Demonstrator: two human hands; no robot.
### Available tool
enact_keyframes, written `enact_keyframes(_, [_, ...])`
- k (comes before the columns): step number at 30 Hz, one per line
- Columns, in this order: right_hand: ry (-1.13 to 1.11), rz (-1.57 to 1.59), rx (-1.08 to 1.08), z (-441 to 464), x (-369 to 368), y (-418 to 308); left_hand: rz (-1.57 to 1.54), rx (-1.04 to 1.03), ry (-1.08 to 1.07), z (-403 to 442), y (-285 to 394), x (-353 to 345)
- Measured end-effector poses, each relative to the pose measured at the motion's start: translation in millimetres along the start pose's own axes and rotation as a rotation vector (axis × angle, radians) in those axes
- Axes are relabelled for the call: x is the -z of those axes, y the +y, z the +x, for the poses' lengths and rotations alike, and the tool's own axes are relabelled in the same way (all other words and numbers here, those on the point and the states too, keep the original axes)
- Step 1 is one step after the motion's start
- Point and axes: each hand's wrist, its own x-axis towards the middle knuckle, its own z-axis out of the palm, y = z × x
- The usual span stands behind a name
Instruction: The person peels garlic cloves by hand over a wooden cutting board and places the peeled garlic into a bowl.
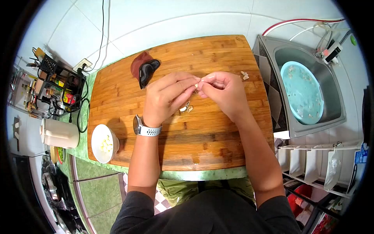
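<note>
Over the wooden board, my left hand [170,92] and my right hand [223,91] meet at the fingertips. Both pinch a small pale garlic clove [197,85], mostly covered by the fingers. Just below them on the board lie several bits of garlic and skin [186,107]. A few more unpeeled cloves [244,75] rest to the right of my right hand. At the board's left front corner stands a white bowl [97,154] with pale peeled cloves [106,144] in it.
A dark red and black cap-like item [145,70] lies at the back of the cutting board [175,156]. On the right, a blue basin [302,93] of water sits in the metal sink [337,105]. To the left are a cream container [60,133] and a black rack [58,84].
</note>
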Motion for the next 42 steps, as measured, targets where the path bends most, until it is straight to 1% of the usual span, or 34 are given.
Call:
enact_keyframes(7, [0.014,-0.003,-0.011,0.8,-1.1,2.3,0.039,-0.02,-0.007,0.0,-1.2,0.0])
enact_keyframes(9, [0.026,-0.033,0.062,1.6,0.2,6.9,0.043,-0.019,-0.011,-0.3,0.3,-0.7])
enact_keyframes(11, [0.019,-0.051,0.055,1.7,1.8,7.1,0.047,-0.019,-0.014,-0.4,0.7,-1.2])
enact_keyframes(14, [0.011,-0.062,0.051,1.0,1.6,5.9,0.05,-0.025,-0.002,-0.4,0.0,-2.9])
enact_keyframes(16, [0.01,-0.055,0.053,0.6,1.2,3.3,-0.019,-0.007,0.062,-0.6,-0.8,-5.0])
enact_keyframes(17, [0.002,-0.039,0.044,0.5,1.2,1.1,-0.02,-0.009,0.062,-0.4,0.4,-4.4])
enact_keyframes(19, [-0.006,-0.023,0.034,0.3,1.0,-0.9,-0.086,0.091,0.083,-1.1,3.7,-2.3])
enact_keyframes(20, [-0.004,0.001,0.024,0.3,1.0,-1.4,-0.087,0.09,0.083,-1.6,2.7,-2.8])
enact_keyframes(22, [-0.001,0.025,0.013,0.6,2.4,-1.9,-0.298,0.223,0.101,-4.0,-0.7,-4.3])
enact_keyframes(23, [-0.007,0.03,0.005,1.1,4.1,-1.8,-0.299,0.221,0.1,-4.4,-1.6,-4.1])
enact_keyframes(25, [-0.011,0.035,-0.002,1.2,5.1,-2.8,-0.476,0.345,0.107,-5.0,-2.3,-3.6])
enact_keyframes(26, [-0.003,0.061,0.004,1.1,4.5,-4.5,-0.555,0.456,0.096,-4.0,1.5,-2.3])
enact_keyframes(29, [0.011,0.101,0.042,-0.2,0.2,-6.1,-0.639,0.507,0.058,-3.2,1.8,-0.4])
enact_keyframes(34, [0.047,0.09,0.121,0.6,-4.4,0.5,-0.611,0.508,0.072,-4.0,-0.4,-4.4])
enact_keyframes(36, [0.08,-0.03,0.197,1.1,-5.5,4.0,-0.577,0.498,0.058,-3.5,-1.8,-4.0])
enact_keyframes(38, [0.107,-0.08,0.219,1.3,-6.8,5.4,-0.447,0.415,0.029,-3.3,-4.4,-4.4])
enact_keyframes(42, [0.166,-0.217,0.302,0.7,-6.7,5.9,-0.403,0.414,0.007,-0.7,0.5,-3.4])
